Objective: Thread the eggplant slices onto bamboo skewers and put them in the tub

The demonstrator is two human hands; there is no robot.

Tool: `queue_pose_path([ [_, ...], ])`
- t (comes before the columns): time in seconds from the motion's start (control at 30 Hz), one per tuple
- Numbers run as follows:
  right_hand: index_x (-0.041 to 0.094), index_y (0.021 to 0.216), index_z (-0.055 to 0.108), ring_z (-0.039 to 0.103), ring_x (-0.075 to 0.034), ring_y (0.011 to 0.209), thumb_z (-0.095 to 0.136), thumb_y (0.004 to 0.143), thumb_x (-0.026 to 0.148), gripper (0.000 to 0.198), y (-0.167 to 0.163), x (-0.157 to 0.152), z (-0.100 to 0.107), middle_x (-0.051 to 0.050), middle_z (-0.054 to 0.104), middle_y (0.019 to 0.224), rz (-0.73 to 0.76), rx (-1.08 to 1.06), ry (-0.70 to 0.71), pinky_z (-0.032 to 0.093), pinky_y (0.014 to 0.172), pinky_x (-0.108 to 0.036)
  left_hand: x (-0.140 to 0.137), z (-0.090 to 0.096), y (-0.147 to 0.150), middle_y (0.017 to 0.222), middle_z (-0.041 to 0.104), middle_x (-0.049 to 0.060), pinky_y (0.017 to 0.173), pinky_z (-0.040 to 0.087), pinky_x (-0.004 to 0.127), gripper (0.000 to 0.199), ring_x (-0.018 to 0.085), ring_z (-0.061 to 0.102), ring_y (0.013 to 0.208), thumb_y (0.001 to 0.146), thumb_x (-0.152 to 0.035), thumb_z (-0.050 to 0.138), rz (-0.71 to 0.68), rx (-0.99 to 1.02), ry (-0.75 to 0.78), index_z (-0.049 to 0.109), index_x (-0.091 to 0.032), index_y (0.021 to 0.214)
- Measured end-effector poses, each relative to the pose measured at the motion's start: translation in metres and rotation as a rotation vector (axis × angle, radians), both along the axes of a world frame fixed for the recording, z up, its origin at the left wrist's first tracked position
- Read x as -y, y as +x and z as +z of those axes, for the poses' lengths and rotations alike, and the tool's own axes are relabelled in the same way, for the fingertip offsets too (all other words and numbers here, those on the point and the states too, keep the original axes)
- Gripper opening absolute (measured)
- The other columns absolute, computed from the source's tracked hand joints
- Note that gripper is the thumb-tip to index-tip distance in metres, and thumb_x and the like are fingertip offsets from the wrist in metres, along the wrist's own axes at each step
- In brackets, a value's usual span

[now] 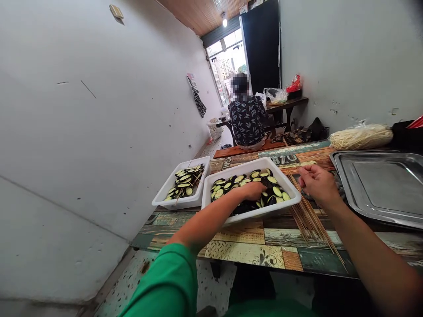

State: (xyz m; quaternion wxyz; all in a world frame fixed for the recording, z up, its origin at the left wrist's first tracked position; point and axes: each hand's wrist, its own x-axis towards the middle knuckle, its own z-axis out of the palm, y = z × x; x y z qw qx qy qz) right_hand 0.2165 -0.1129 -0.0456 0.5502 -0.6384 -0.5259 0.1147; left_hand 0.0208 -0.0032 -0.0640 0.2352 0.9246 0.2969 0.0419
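Note:
My left hand point(254, 190) reaches down into a white plastic basin point(261, 213) of eggplant slices point(275, 190) lying in liquid. Its fingertips are hidden among the dark-skinned, pale-fleshed slices, so I cannot see what they grip. My right hand point(319, 184) is raised just right of the basin, with thumb and fingers pinched together. Whether a thin skewer is between them I cannot make out. Below and left of that hand, a spread of bamboo skewers point(309, 220) lies on the patterned table point(244, 251).
Left of the basin stands a second white basin point(161, 200) holding skewered eggplant slices point(185, 179). On the right are stacked metal trays point(386, 185) and a clear bag of skewers point(361, 135). Farther back, a person point(247, 119) in a leaf-print top sits facing away near another table point(291, 104).

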Motion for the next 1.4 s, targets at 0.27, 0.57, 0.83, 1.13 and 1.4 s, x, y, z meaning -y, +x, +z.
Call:
queue_pose_path([
  [0.27,0.010,0.100,0.067,0.037,-0.007,0.033,0.054,0.077,0.041,0.041,-0.027,0.034,0.026,0.003,0.052,0.045,0.390,-0.237,-0.208,0.026,0.033,-0.020,-0.009,0.030,-0.016,0.084,0.070,0.002,0.084,0.048,0.029,0.035,0.014,0.062,0.077,0.068,-0.015,0.069,0.411,0.386,-0.313,0.071,-0.016,0.103],
  [0.57,0.017,0.092,0.076,0.050,-0.011,0.042,0.049,0.077,0.034,0.036,-0.027,0.037,0.018,-0.001,0.066,0.055,0.228,0.365,-0.181,0.034,0.042,-0.022,-0.009,0.041,-0.012,0.072,0.066,0.006,0.078,0.055,0.027,0.017,0.012,0.065,0.070,0.071,0.006,0.063,0.693,0.978,-1.048,0.062,-0.007,0.081],
  [0.83,0.017,0.099,0.075,0.058,-0.013,0.049,0.048,0.081,0.036,0.038,-0.025,0.038,0.015,-0.003,0.073,0.068,0.286,0.427,-0.213,0.041,0.048,-0.023,-0.020,0.044,-0.012,0.074,0.064,0.007,0.073,0.058,0.027,0.016,0.016,0.067,0.078,0.074,0.008,0.057,0.862,1.120,-1.250,0.057,-0.007,0.071],
  [1.13,0.019,0.102,0.074,0.067,-0.017,0.062,0.049,0.082,0.036,0.037,-0.022,0.037,0.010,-0.004,0.076,0.081,0.291,0.438,-0.207,0.047,0.055,-0.025,-0.014,0.048,-0.008,0.072,0.064,0.008,0.067,0.059,0.025,0.013,0.017,0.068,0.076,0.078,0.006,0.054,0.873,1.157,-1.235,0.057,-0.006,0.072],
  [1.4,0.019,0.101,0.075,0.066,-0.017,0.059,0.048,0.082,0.035,0.037,-0.024,0.039,0.014,-0.004,0.076,0.081,0.285,0.455,-0.189,0.046,0.051,-0.025,-0.011,0.052,-0.008,0.072,0.065,0.009,0.068,0.059,0.026,0.013,0.018,0.068,0.077,0.079,0.004,0.053,0.835,1.156,-1.259,0.059,-0.006,0.073],
])
